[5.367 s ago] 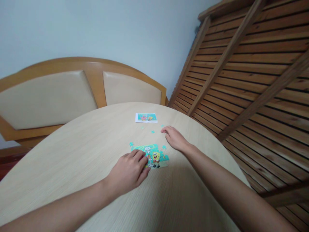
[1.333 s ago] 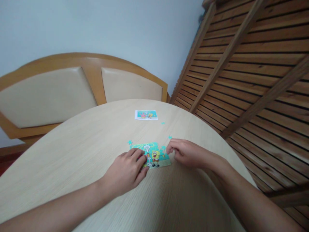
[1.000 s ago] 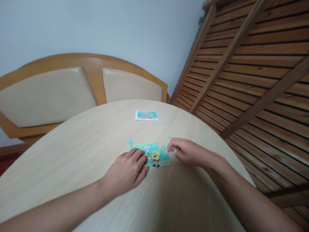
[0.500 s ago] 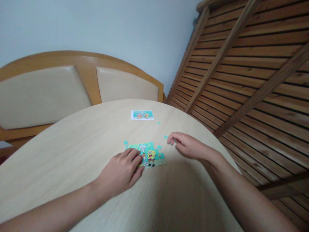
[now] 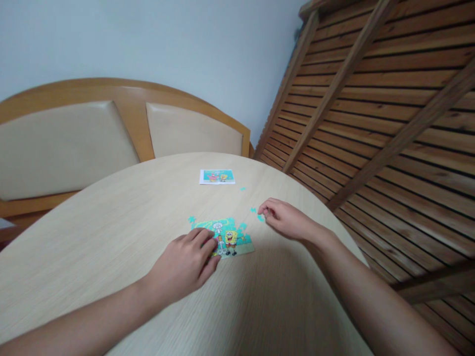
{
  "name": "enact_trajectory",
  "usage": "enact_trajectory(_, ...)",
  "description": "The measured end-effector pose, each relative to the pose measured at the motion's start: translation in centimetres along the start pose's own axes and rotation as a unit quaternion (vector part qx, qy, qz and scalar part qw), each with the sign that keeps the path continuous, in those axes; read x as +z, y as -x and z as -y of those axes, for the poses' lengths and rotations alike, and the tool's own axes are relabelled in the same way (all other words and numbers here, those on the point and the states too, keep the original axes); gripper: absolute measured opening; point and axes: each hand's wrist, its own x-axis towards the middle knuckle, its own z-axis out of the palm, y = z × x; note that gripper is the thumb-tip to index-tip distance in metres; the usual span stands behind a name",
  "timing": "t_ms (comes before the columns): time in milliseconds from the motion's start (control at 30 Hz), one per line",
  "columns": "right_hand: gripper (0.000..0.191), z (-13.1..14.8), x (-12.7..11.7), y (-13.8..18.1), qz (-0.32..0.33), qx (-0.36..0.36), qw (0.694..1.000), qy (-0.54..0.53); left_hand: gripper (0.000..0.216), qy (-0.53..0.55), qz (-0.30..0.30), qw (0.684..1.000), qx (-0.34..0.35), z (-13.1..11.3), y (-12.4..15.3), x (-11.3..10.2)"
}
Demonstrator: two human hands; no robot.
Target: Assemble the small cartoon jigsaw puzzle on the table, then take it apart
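A partly assembled cartoon jigsaw puzzle (image 5: pixel 230 237) in turquoise lies on the round pale wooden table (image 5: pixel 111 232). My left hand (image 5: pixel 183 267) rests on the puzzle's left part, fingers curled down and pressing it flat. To the right of the puzzle my right hand (image 5: pixel 284 220) has its fingertips pinched on a small turquoise puzzle piece (image 5: pixel 261 217). Another loose piece (image 5: pixel 253 210) lies just beside those fingertips. A further loose piece (image 5: pixel 243 189) sits farther back.
A small reference picture card (image 5: pixel 217 176) lies near the table's far edge. A wooden bench with padded beige back panels (image 5: pixel 111 138) curves behind the table. A slatted wooden frame (image 5: pixel 371 113) leans along the right side, close to the table edge.
My right hand has drawn away from the puzzle's right edge, up and to the right, and now pinches a loose piece. My left hand has stayed on the puzzle.
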Motion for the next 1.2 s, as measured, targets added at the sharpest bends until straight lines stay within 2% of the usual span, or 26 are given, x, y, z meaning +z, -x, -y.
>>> enact_trajectory(167, 0.015, 0.1, 0.0, 0.0, 0.015, 0.016, 0.999, 0.037, 0.026, 0.002, 0.001, 1.0, 0.0, 0.1, 0.0, 0.1)
enact_trajectory(333, 0.016, 0.0, 0.0, -0.1, 0.023, 0.01, 0.999, 0.029, 0.027, 0.004, 0.006, 1.0, -0.001, 0.0, 0.0, 0.1)
enact_trajectory(667, 0.032, 0.3, 0.7, -0.2, 0.06, -0.111, 0.99, -0.057, 0.026, -0.003, -0.002, 1.0, -0.001, 0.0, 0.0, 0.1)
enact_trajectory(867, 0.033, 1.2, 1.0, -0.4, 0.038, -0.115, 0.992, -0.046, 0.025, -0.006, 0.0, 1.0, 0.0, 0.0, 0.0, 0.1)
enact_trajectory(1000, 0.036, 2.0, 1.4, -0.4, 0.04, -0.148, 0.988, -0.03, 0.024, -0.001, -0.005, 1.0, -0.003, 0.0, 0.0, 0.1)
enact_trajectory(1200, 0.047, 1.4, 1.8, -0.5, 0.044, -0.116, 0.992, 0.019, 0.024, 0.002, -0.004, 1.0, -0.004, -0.1, 0.0, 0.0)
